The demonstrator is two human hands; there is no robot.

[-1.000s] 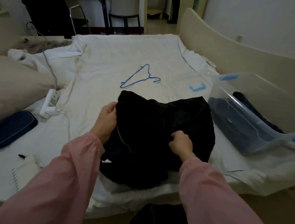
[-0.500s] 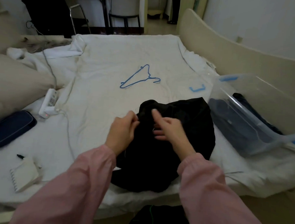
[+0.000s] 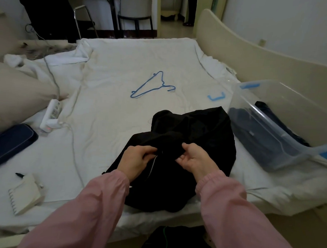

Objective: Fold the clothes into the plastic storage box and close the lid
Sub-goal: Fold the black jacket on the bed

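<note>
Black garment [image 3: 192,132], near bed [image 3: 106,121] front edge: bunched fold is pinched by both grips, left hand [image 3: 135,160] and right hand [image 3: 194,160], apparently for folding.

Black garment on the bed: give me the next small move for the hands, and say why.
Probably lay the pinched edge down and smooth it flat. The left hand and right hand both pinch the black garment, which lies bunched beside the open storage box, not yet folded.

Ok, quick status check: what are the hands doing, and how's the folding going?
Left hand and right hand pinching the black garment, bunched on the bed. Storage box open beside it, dark clothes inside. Blue hanger farther off, not in the way.
</note>
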